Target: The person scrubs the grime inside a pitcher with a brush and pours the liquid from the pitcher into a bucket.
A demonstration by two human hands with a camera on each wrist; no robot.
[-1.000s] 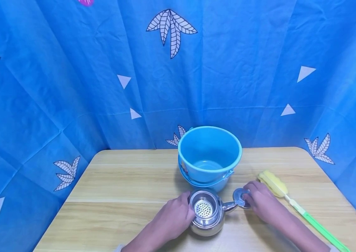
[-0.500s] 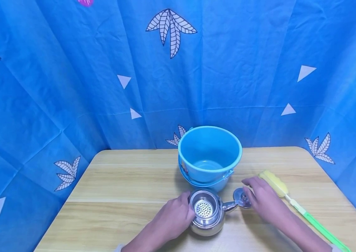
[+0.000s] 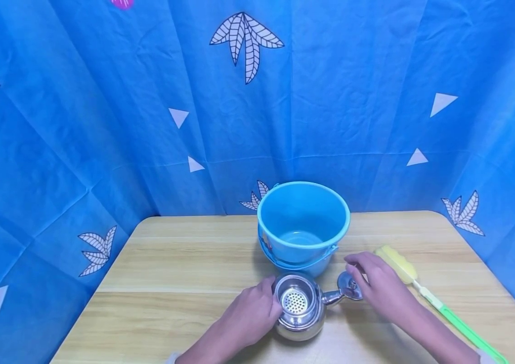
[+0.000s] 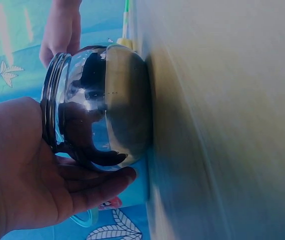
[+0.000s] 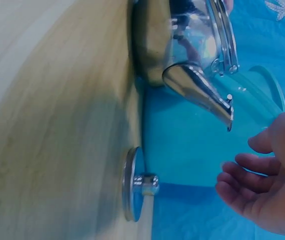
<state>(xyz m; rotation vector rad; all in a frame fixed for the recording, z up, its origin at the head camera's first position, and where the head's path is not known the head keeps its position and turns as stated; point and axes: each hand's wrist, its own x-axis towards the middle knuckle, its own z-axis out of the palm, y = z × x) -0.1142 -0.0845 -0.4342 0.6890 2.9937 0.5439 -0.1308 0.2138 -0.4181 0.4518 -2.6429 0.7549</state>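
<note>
A shiny metal teapot point(image 3: 300, 333) stands upright on the table, its top uncovered and a perforated strainer point(image 3: 295, 302) visible inside. My left hand point(image 3: 249, 316) grips its left side; in the left wrist view that hand point(image 4: 27, 170) has its fingers around the round body point(image 4: 127, 105). The spout point(image 5: 195, 90) points right. By the spout's tip the round lid point(image 3: 346, 283) rests on the table; the right wrist view shows the lid point(image 5: 132, 187) with its knob up. Above it my right hand point(image 3: 382, 288) hovers, fingers loosely bent, holding nothing and apart from the lid point(image 5: 132, 187).
Behind the teapot stands a light blue bucket point(image 3: 300, 257) with its handle lowered at the front. A brush with a yellow sponge head point(image 3: 396, 265) and green handle point(image 3: 469, 336) lies to the right on the wooden table point(image 3: 171, 273). A blue patterned curtain point(image 3: 330, 101) surrounds the table.
My right hand has let go of the lid and moved slightly up and left of where it was, leaving the lid on the table. My left hand and the teapot have not visibly moved.
</note>
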